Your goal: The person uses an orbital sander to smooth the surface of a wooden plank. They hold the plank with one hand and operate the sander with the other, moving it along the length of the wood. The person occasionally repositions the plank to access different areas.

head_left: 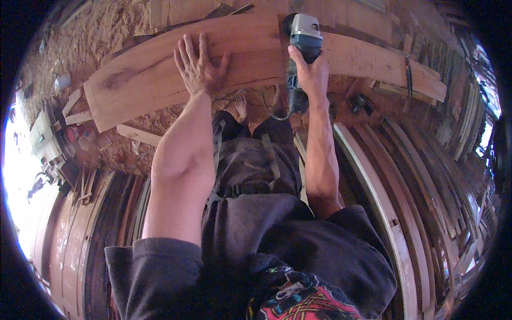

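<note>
My left hand (pixel 198 66) lies flat with fingers spread on a wide reddish-brown wooden plank (pixel 133 69), which spans from the left toward the centre. In my right hand (pixel 313 72) is an angle grinder (pixel 300 45) with a teal body and a silver head; the fingers are wrapped round its body. The head of the grinder is over the plank's right end, beside a narrower plank (pixel 368 53) that runs on to the right. Its disc is mostly hidden. A dark cord (pixel 278 117) comes off the grinder's rear end.
Stacks of long boards (pixel 421 197) stand at the right, with more boards (pixel 80 229) at the left. Reddish sawdust or dirt covers the ground (pixel 106 40). A dark power tool (pixel 362 104) lies below the right plank. My bare foot (pixel 241 105) is under the planks' near edge.
</note>
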`<state>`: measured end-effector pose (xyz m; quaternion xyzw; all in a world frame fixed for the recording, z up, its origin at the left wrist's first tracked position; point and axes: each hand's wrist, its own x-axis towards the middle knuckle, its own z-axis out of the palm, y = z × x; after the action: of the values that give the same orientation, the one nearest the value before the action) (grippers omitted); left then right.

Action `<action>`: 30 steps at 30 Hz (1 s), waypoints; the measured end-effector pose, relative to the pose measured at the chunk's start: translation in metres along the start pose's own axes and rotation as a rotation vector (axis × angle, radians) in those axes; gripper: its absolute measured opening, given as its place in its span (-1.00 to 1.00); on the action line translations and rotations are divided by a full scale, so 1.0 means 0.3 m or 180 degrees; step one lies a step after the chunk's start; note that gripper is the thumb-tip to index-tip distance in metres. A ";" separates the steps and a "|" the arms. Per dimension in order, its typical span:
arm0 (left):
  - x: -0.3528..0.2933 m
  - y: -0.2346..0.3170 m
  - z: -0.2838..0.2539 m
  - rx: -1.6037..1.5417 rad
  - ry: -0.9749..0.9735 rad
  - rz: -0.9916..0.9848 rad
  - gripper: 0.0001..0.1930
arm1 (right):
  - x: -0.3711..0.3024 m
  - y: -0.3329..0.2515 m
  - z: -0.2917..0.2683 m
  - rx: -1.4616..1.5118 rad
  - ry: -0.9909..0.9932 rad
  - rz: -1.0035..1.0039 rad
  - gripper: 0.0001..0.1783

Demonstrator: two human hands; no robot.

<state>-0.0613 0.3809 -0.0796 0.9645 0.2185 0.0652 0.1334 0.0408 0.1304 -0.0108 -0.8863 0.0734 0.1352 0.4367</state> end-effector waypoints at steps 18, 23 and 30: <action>-0.002 -0.001 -0.008 0.0042 -0.0048 0.0076 -0.07 | 0.077 -0.061 0.037 -0.0109 -0.0009 -0.0028 -0.41; -0.004 0.000 -0.015 0.0063 -0.0056 0.0071 -0.07 | 0.094 -0.068 0.024 0.0037 -0.0175 -0.0019 -0.39; -0.007 -0.009 -0.004 0.0045 -0.0053 0.0068 -0.08 | 0.119 -0.044 0.016 0.0277 -0.0172 -0.0053 -0.47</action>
<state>-0.0645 0.3827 -0.0795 0.9682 0.2075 0.0570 0.1277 0.0771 0.1420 -0.0144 -0.8632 0.0599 0.1522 0.4777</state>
